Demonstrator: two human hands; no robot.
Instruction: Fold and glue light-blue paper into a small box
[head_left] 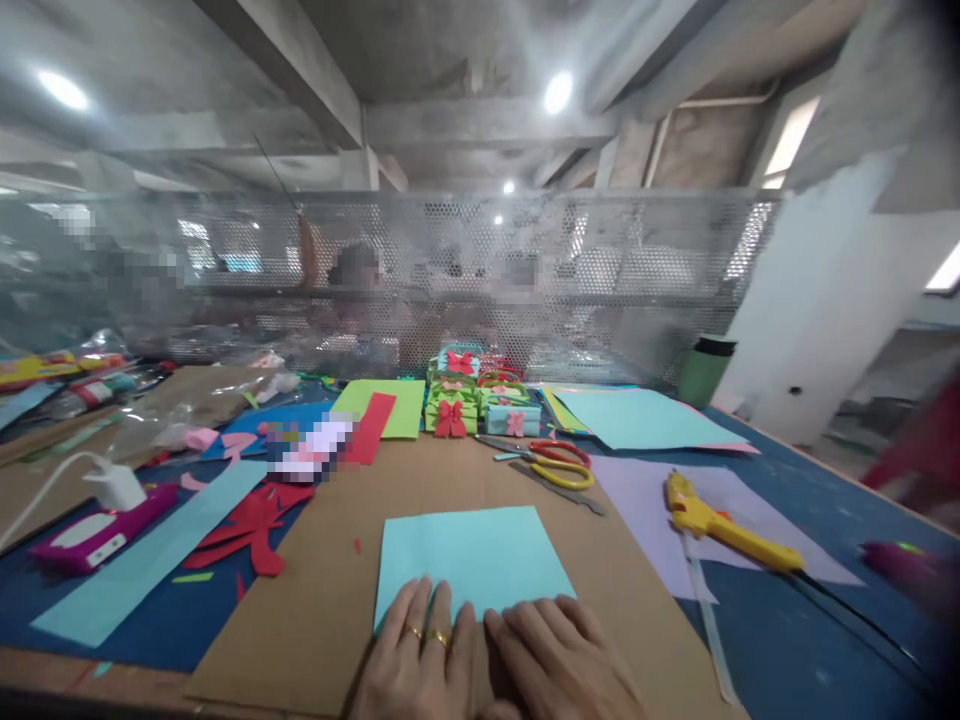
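A sheet of light blue paper (469,550) lies flat on a brown cardboard sheet (300,610) in front of me. My left hand (420,650), with rings on two fingers, rests on the paper's near left part, its fingers stretched out. Beside it, my right hand (566,655) lies along the paper's near right edge with fingers extended. The hands hide the near edge of the sheet, and no grasped object shows in either. Beyond the paper are red-handled scissors (559,452) and yellow-handled scissors (562,472).
Small paper baskets with bows (450,415) stand at the back. Purple paper (652,490) and a yellow glue gun (720,530) lie right, near a green bottle (705,370). Red paper scraps (251,530), a blue strip (161,550) and a purple power strip (105,525) lie left.
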